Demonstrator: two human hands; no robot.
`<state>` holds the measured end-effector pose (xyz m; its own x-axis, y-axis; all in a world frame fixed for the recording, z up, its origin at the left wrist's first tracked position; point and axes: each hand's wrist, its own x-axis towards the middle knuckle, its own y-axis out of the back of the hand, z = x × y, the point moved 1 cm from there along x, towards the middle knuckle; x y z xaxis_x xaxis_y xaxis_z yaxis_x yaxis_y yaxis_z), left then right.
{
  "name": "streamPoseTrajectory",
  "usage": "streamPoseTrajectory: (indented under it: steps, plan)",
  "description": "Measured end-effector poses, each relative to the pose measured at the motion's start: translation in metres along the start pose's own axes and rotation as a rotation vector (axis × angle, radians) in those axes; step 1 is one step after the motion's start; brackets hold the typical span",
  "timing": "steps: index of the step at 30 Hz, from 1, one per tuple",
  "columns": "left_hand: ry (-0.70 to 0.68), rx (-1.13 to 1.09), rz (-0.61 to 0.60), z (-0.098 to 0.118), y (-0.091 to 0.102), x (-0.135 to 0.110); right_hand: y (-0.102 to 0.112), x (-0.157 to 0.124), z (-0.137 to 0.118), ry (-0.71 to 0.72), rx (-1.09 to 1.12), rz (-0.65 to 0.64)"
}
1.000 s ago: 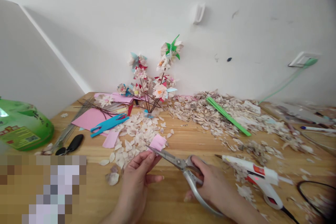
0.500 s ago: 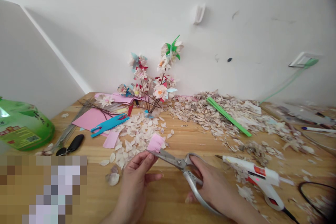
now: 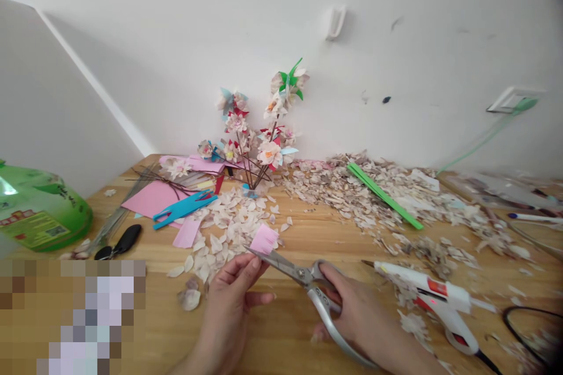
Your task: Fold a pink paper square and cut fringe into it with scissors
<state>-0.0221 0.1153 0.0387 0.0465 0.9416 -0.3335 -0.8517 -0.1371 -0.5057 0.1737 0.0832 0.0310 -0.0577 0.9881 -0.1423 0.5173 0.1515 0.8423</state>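
Note:
Between the thumb and fingers of my left hand [image 3: 240, 293] is a small piece of pink paper [image 3: 264, 238], with fine slits cut into it. My right hand [image 3: 354, 304] grips a pair of silver scissors [image 3: 323, 304] by the handles. Their blades lie across the lower edge of the paper, just above my left fingertips. Behind the paper, pale dried petals [image 3: 233, 220] lie scattered on the wooden table [image 3: 325, 240]. A flower arrangement [image 3: 255, 135] with brown stems and pale blooms stands further back.
To the right lie a white glue gun [image 3: 435, 293], a green paper strip [image 3: 385, 196] and heaped petals. Pink sheets [image 3: 152, 202], a blue paper piece [image 3: 185, 208], a black key fob [image 3: 127, 238] and a green bottle [image 3: 44, 208] are on the left. A white wall stands behind.
The pink paper and the scissor blades have shifted very slightly to the right. Both hands keep their grips. The whole view has moved a little.

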Motion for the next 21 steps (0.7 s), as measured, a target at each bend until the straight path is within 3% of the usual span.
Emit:
streamPoseTrajectory:
  steps: [21]
  plan:
    - [-0.01,0.042,-0.028,0.0042,-0.0018,-0.0012,0.0029,-0.0006,-0.0012,-0.012,-0.063,0.028]
